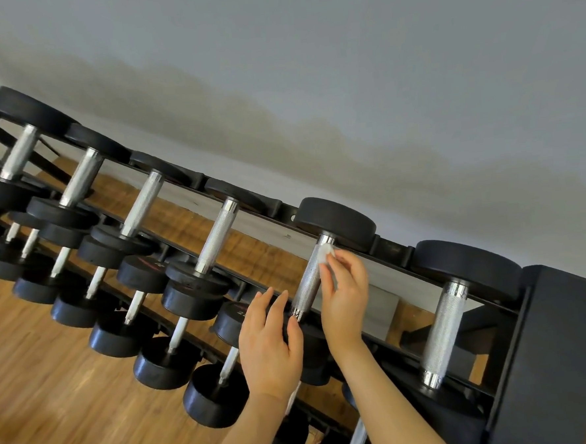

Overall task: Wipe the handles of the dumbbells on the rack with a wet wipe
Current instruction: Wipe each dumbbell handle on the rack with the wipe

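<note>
On the rack (553, 353), right hand (344, 292) pinches wipe (325, 254) against handle (308, 282); left hand (269, 340) fingers relaxed.

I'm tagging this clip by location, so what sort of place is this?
Most likely a gym or home workout room: a black tiered rack holds rows of dumbbells with metal handles, standing on a wood floor against a plain wall.

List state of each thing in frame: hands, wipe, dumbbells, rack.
right hand: pinches the wet wipe against the handle's far end
left hand: fingers straight, resting on the near weight head
wet wipe: bunched, on the handle
handle: being wiped, racked
other dumbbells: racked, untouched
rack: loaded
</note>
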